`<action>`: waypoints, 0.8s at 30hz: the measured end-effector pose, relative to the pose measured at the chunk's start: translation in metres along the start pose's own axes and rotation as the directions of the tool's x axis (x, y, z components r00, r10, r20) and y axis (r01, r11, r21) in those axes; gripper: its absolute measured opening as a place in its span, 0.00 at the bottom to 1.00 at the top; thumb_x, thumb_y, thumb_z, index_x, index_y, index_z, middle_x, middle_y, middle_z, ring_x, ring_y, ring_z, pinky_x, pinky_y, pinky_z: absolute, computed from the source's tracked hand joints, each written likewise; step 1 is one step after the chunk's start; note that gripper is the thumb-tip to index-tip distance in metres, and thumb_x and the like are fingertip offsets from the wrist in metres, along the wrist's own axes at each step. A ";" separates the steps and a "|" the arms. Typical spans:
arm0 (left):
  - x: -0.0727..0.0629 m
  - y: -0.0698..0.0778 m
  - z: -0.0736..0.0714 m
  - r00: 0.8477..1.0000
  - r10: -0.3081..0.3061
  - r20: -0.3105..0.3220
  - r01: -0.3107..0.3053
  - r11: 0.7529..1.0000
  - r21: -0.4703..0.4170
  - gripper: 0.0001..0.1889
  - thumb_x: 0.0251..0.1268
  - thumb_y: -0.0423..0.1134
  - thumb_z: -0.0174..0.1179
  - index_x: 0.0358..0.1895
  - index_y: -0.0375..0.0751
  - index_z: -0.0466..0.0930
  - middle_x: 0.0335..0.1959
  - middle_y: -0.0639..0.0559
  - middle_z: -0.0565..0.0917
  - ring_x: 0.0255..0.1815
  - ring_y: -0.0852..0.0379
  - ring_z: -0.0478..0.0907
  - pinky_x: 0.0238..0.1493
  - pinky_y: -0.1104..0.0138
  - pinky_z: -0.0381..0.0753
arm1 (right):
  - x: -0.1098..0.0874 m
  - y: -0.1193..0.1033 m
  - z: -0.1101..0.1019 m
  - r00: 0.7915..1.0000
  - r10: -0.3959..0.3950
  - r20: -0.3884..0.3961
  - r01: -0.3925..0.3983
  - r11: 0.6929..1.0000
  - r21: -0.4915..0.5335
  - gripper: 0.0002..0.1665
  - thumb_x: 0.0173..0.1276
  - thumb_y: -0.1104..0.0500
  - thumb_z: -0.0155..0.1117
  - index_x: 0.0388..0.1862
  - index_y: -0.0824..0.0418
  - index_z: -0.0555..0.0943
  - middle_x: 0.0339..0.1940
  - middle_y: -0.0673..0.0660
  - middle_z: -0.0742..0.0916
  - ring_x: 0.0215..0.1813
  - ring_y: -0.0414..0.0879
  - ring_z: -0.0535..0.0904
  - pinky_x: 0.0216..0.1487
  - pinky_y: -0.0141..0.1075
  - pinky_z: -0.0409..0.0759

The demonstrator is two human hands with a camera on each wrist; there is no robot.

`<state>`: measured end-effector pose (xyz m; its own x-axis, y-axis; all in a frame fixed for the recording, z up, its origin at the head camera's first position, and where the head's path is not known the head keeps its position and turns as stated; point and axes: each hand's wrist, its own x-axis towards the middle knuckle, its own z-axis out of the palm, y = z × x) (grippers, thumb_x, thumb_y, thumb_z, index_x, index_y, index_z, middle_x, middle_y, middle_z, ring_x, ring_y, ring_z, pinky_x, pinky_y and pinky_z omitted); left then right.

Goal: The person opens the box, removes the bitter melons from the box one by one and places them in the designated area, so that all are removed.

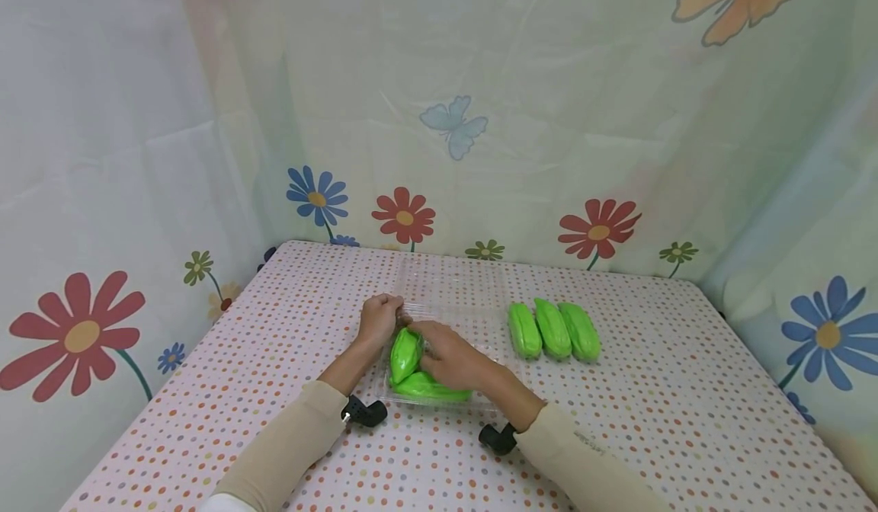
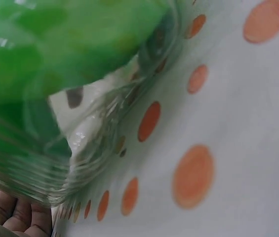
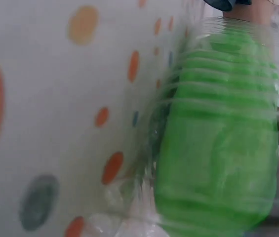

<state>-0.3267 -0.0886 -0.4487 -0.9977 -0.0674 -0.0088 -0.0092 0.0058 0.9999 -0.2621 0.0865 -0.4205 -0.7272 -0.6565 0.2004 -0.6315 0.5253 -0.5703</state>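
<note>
A clear plastic clamshell box (image 1: 439,404) lies with its lid (image 1: 453,280) folded back behind it. Inside are green ridged fruits: one fruit (image 1: 406,356) lengthwise along the left side, another fruit (image 1: 432,388) crosswise along the near wall. My left hand (image 1: 379,320) grips the box's left rim toward the back; its curled fingers (image 2: 18,215) show outside the ribbed wall in the left wrist view. My right hand (image 1: 453,356) reaches over the box and holds the lengthwise fruit, index finger at its far end, thumb by its right side. A green fruit (image 3: 218,148) fills much of the right wrist view, behind the ribbed plastic.
Right of the box, three more green fruits (image 1: 554,329) lie side by side on the dotted tablecloth (image 1: 652,413). A flower-printed curtain (image 1: 521,154) rises behind the table and on both sides. Black wrist cameras (image 1: 366,411) sit near each sleeve cuff.
</note>
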 end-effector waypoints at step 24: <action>-0.002 0.004 0.000 1.000 -0.013 -0.007 0.013 1.000 0.023 0.16 0.79 0.37 0.50 0.45 0.21 0.77 0.28 0.48 0.78 0.29 0.58 0.83 0.35 0.67 0.85 | 0.001 0.002 0.003 0.992 0.130 0.001 -0.129 0.989 0.067 0.36 0.68 0.65 0.61 0.75 0.56 0.69 0.65 0.64 0.74 0.58 0.53 0.74 0.53 0.47 0.75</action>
<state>-0.3246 -0.0883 -0.4442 -0.9970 -0.0747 -0.0219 -0.0241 0.0281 0.9993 -0.2631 0.0847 -0.4240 -0.8026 -0.5835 0.1238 -0.5126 0.5686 -0.6434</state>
